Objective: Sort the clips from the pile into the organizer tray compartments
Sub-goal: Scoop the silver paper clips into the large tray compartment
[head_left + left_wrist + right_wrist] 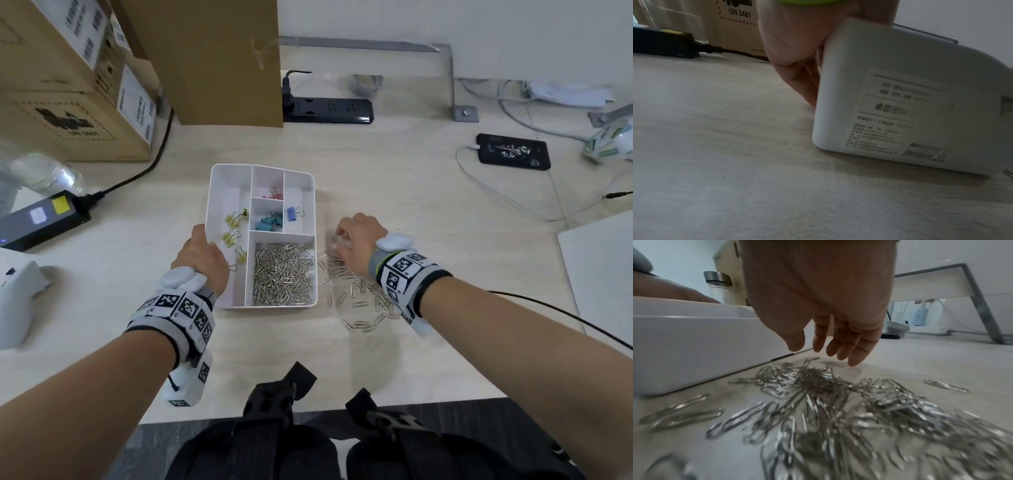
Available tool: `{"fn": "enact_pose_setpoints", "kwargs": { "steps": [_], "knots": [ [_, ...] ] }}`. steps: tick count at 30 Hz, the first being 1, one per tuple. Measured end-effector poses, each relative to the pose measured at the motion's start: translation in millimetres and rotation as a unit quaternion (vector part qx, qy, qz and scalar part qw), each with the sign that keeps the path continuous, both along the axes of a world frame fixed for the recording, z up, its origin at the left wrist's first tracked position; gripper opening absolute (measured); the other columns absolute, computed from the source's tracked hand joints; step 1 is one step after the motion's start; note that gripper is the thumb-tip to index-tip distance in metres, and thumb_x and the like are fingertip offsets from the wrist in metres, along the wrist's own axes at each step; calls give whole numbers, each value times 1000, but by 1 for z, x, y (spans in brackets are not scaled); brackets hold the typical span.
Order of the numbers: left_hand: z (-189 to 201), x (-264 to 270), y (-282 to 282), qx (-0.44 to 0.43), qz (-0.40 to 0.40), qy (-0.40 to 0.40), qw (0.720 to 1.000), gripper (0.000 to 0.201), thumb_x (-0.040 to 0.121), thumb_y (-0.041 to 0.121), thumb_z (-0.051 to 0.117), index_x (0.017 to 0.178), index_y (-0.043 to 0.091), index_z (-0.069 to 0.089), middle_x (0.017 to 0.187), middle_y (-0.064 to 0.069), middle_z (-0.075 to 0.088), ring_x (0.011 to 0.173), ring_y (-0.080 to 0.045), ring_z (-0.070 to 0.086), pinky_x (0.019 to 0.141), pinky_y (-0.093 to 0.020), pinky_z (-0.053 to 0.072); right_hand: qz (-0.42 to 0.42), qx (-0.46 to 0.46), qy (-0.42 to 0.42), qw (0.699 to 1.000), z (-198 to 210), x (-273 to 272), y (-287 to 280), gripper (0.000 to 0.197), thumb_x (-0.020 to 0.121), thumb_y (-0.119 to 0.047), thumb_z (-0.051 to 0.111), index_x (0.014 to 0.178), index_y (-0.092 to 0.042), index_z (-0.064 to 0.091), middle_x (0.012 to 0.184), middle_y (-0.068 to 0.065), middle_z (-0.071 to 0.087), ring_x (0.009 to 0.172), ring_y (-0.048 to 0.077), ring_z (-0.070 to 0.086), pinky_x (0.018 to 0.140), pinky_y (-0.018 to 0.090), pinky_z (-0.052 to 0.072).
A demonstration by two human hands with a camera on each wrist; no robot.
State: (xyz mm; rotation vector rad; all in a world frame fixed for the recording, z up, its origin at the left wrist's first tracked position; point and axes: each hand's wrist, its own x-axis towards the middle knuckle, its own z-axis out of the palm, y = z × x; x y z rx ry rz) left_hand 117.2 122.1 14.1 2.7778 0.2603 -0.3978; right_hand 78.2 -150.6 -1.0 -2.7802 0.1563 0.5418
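Lighting even and soft; we note faint shadows beside the organizer tray (310,240). Edges away from the tray bow outward. Wrist views dimmer; paper clips (838,410) near the lens blur.

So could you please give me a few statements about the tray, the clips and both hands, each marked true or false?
1. The left hand grips the white plastic organizer tray at its left wall. True.
2. The silver wire paper clips fill the tray's far compartment. False: the large near one.
3. The right hand hovers over the loose paper clip pile. True.
4. The yellow binder clips lie outside the tray. False: in its left compartment.
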Motion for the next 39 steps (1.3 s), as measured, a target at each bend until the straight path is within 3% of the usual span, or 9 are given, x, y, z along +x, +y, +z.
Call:
{"fn": "enact_pose_setpoints", "kwargs": {
  "steps": [3,9,16,20,24,26,29,37,39],
  "knots": [
    [0,-1,1,-4,-4,-4,1000,21,97,18,36,114,7,40,94,-20,60,70,-31,48,64,-37,38,0,-8,-4,1000,2,13,7,34,85,-36,55,117,-25,49,116,1,49,105,22,46,83,37,46],
    [0,-1,0,-1,-3,-4,1000,23,97,17,36,117,6,40,96,-20,61,71,-31,48,65,-37,39,110,-19,22,993,-5,4,26,37,76,-26,58,112,-19,52,108,3,50,101,24,45,75,31,39],
    [2,-3,0,0,0,-7,1000,24,97,16,36,117,4,40,91,-20,58,71,-31,48,65,-37,39,176,8,42,983,-8,-36,18,16,83,-23,50,96,-18,59,101,2,56,94,24,50,78,35,44],
    [3,-4,-1,-1,-6,-15,1000,26,97,16,36,119,4,40,95,-23,60,74,-34,52,66,-38,39,61,29,-38,997,-3,-44,-12,20,84,-32,50,102,-25,55,105,-1,54,94,22,52,80,39,48],
    [1,-4,1,-14,-12,-10,1000,25,97,17,35,119,6,39,98,-23,61,78,-37,57,68,-39,43,-155,-53,-11,986,9,-44,-50,58,77,-65,51,124,-32,40,127,3,42,115,25,44,90,42,45],
    [0,-4,2,-17,-12,-17,1000,24,96,17,36,117,6,40,96,-23,61,73,-33,52,66,-38,42,-205,-59,20,977,7,-54,-55,74,70,-79,44,128,-34,34,129,6,39,118,28,41,90,46,44],
    [-2,-3,3,-20,-15,-28,999,23,96,17,37,116,6,40,94,-22,61,70,-32,50,64,-38,41,-198,-80,30,976,0,-78,-45,87,62,-90,34,131,-36,30,128,6,37,117,28,40,90,47,41],
    [-4,-2,6,-24,-20,-15,999,24,96,20,36,117,8,38,95,-21,62,73,-35,54,66,-39,45,-134,-80,-29,987,-19,-96,0,94,59,-92,34,134,-36,28,131,3,32,118,27,36,97,45,36],
    [-3,-3,5,-26,-21,-17,999,24,96,19,36,117,8,38,96,-22,62,76,-37,57,68,-40,46,-114,-88,-43,989,-24,-95,5,87,64,-89,33,132,-34,33,129,5,35,115,28,37,95,45,36]
  ]
}}
